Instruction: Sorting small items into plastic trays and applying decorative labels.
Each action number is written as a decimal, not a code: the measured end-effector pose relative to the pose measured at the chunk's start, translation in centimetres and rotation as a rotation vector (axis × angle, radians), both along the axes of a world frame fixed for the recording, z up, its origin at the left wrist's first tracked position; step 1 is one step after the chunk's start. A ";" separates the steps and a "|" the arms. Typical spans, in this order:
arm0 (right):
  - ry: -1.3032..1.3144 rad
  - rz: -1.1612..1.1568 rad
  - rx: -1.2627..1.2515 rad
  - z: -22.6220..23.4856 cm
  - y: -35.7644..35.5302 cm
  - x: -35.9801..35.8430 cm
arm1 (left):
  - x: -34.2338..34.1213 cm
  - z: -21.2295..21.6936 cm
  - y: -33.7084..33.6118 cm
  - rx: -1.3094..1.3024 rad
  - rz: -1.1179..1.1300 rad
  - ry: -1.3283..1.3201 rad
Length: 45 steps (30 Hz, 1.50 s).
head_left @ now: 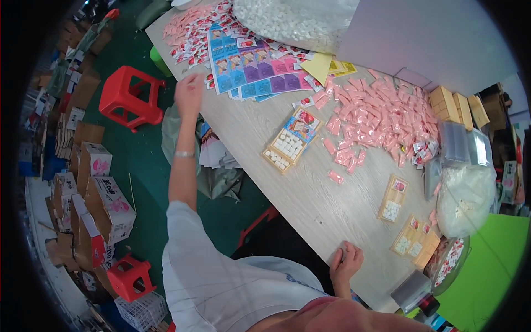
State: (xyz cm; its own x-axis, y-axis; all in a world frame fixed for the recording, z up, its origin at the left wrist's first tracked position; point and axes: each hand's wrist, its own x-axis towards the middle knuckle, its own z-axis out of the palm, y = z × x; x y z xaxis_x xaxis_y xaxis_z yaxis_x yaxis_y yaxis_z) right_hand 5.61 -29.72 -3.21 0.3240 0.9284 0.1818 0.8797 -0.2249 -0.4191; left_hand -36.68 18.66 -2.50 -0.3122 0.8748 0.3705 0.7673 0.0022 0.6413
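Note:
My left hand (189,93) is stretched out at the table's left edge, its fingers drawn together; anything in them is too small to make out. Closest to it are small red-and-white sachets (188,52) and printed card sheets (224,66) in blue, purple and pink. On the table's near edge rests my right hand (347,264), fingers curled in, their contents hidden. Between the hands stands a wooden tray (284,165) filled with white marshmallow-like pieces, a red-and-white sachet and a blue printed card. Two smaller partly filled trays (394,198) (409,243) lie to the right.
Pink packets (376,119) are heaped across the table, beside a large clear bag of white pieces (293,25). Stacked wooden trays (445,104), clear plastic boxes (454,138) and another bag (466,202) line the right side. Red stools (124,99) and cartons (110,207) stand on the green floor.

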 end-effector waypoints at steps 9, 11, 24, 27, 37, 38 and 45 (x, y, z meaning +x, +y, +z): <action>0.004 -0.012 0.057 0.2 0.6 0.7 | 5.8 2.7 11.8 -0.659 0.257 0.214; 0.006 -0.034 0.062 0.6 0.3 0.7 | 7.1 4.6 12.3 -0.644 0.227 0.272; 0.049 -0.025 0.164 1.1 -0.1 0.7 | 9.1 30.0 18.1 -0.273 -0.165 0.398; 0.440 -0.057 0.042 -0.3 -0.9 1.3 | 12.7 38.2 10.4 -0.122 -0.546 -0.106; 2.175 0.727 0.192 8.6 17.6 -4.5 | 13.3 44.5 -20.7 0.136 -1.227 -0.808; 2.357 0.939 0.237 12.4 16.6 -4.2 | 13.1 42.6 -23.1 0.306 -1.017 -0.761; 1.682 0.323 0.822 16.7 4.5 8.2 | 10.9 24.1 -23.5 -0.222 -1.233 -0.686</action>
